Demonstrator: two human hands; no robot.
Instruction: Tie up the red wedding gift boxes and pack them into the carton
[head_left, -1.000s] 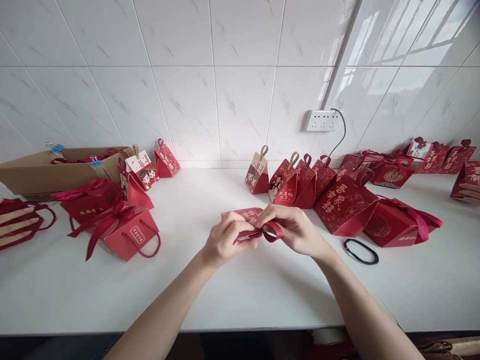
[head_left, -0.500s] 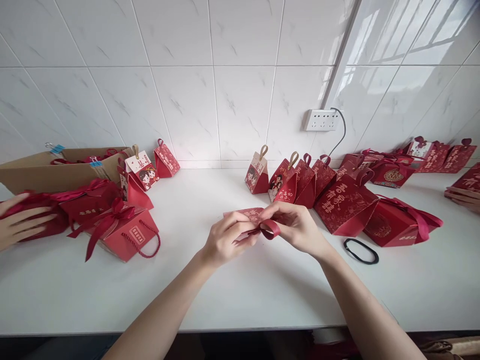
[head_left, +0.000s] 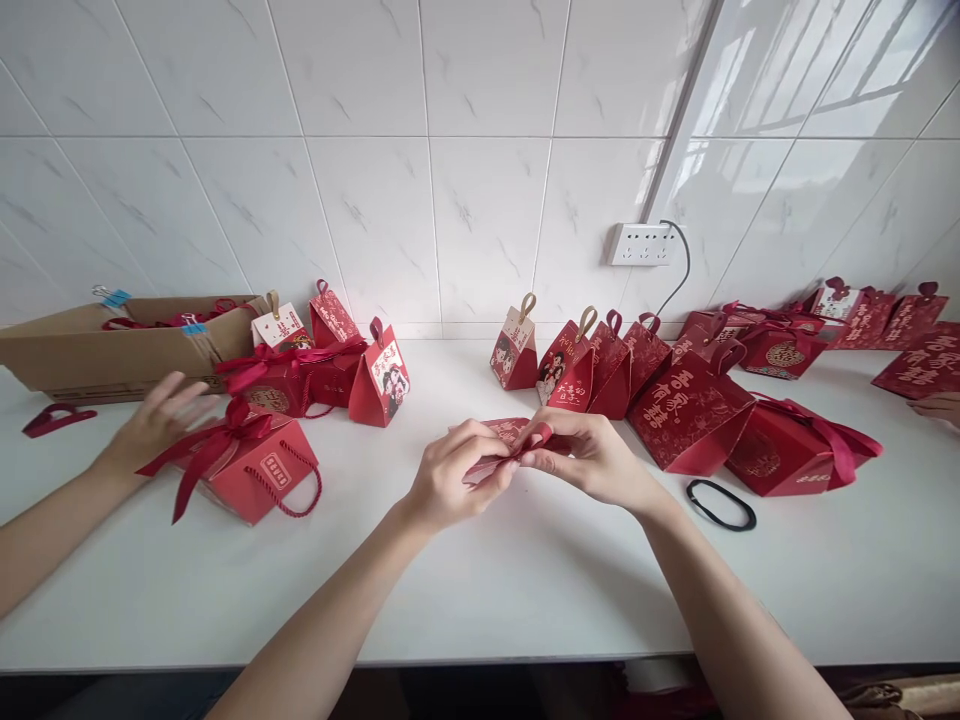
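A small red gift box (head_left: 507, 428) with pale print is at the middle of the white table, partly hidden behind my hands. My left hand (head_left: 459, 470) is closed on the box's near edge, its fingertips meeting those of the other hand. A looped red ribbon (head_left: 540, 436) is pinched between the thumb and fingers of my right hand (head_left: 581, 450). Where the ribbon meets the box is covered by my fingers. Just beyond stand a cream-topped box (head_left: 514, 345) and a red box with a gold loop (head_left: 566, 368).
Co-worker hands show at left (head_left: 154, 430) and at the right edge (head_left: 937, 408). A ribboned box (head_left: 262, 465), a cardboard box (head_left: 150, 360) and a loose ribbon (head_left: 60, 420) are left. More red boxes (head_left: 694, 410) and a black band (head_left: 721, 504) are right.
The ribbon loop between my fingers has tipped upward and looks narrower. At left, the co-worker's ribboned boxes have moved right toward the back, and that hand is now apart from them.
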